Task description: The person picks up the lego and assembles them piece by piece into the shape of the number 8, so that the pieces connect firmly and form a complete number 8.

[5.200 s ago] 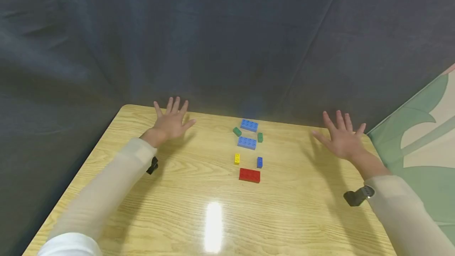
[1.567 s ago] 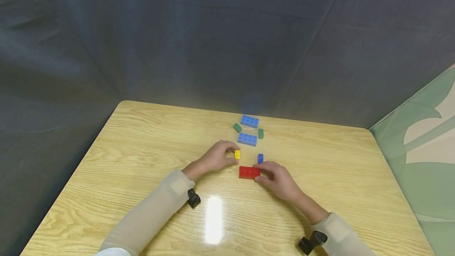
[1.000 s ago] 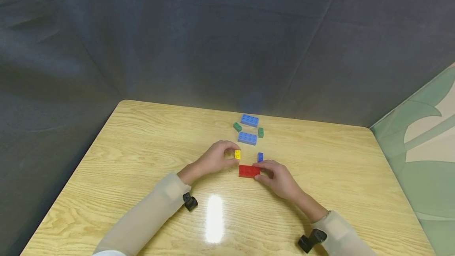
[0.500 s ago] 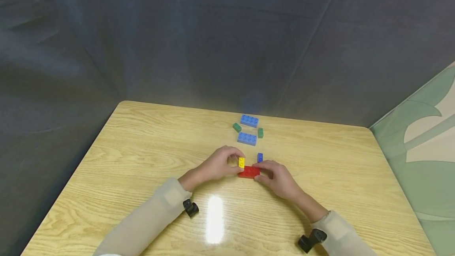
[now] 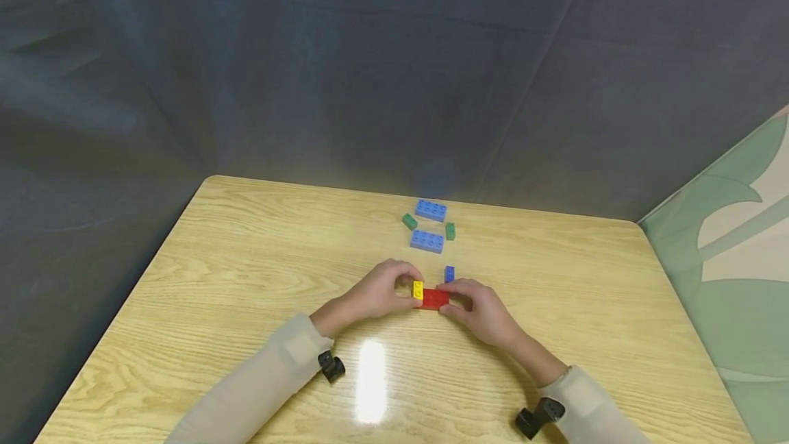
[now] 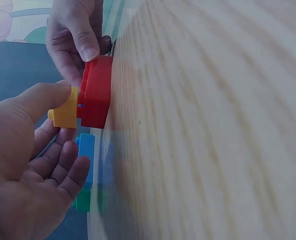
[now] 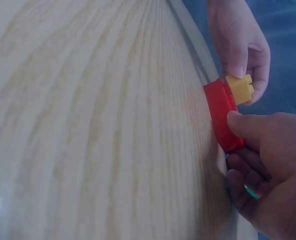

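Note:
The left hand (image 5: 379, 291) pinches a small yellow brick (image 5: 418, 290) between thumb and fingers, over the left end of a red brick (image 5: 435, 299). In the left wrist view the yellow brick (image 6: 66, 109) stands at the studs of the red brick (image 6: 97, 92), with a thin gap showing between them. The right hand (image 5: 483, 312) grips the right end of the red brick, which lies on the table. A small blue brick (image 5: 449, 273) is just behind the right hand's fingertips. In the right wrist view the yellow brick (image 7: 239, 89) is slightly tilted.
Behind the hands lie two larger blue bricks (image 5: 427, 241) and two small green ones, (image 5: 409, 221) one of them left of the other. A dark curtain (image 5: 370, 74) hangs behind the wooden table (image 5: 259, 238); a patterned cloth (image 5: 746, 252) is at the right.
From beside its resting place, the yellow brick has been carried by the left hand toward the viewer and slightly right, onto the red brick's left end. The right hand keeps its grip.

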The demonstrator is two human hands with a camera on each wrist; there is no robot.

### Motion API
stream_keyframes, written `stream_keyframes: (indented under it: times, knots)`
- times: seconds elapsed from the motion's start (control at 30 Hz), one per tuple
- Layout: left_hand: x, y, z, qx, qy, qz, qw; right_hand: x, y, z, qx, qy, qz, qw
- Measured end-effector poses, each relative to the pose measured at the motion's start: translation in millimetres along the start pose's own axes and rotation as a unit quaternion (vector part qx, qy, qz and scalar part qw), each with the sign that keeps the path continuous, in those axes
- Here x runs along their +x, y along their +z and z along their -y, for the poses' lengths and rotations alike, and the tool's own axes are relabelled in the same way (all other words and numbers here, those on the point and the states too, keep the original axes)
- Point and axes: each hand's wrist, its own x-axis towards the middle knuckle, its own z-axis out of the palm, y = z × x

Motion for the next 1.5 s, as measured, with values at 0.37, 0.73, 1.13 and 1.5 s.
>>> stream_keyframes:
  times: [0.37,0.73,1.13,1.5]
  knots:
    - [0.2,1.2,2.0,0.023,0.009,-0.002,0.9997,1.3,0.1,-0.2,-0.003,0.003,0.005,1.0]
    - [3.8,2.3,-2.3,0.024,-0.007,0.015,0.9996,0.3,1.1,-0.1,-0.006,-0.006,-0.004,1.0]
    - [10.6,2.8,-7.9,0.028,-0.014,0.018,0.9993,2.1,-3.2,0.0,-0.006,-0.011,-0.004,0.9999]
    - [-2.3,14.3,-4.9,-0.011,-0.048,-0.001,0.9988,-0.1,0.9,3.5,0.003,-0.011,-0.003,0.9999]
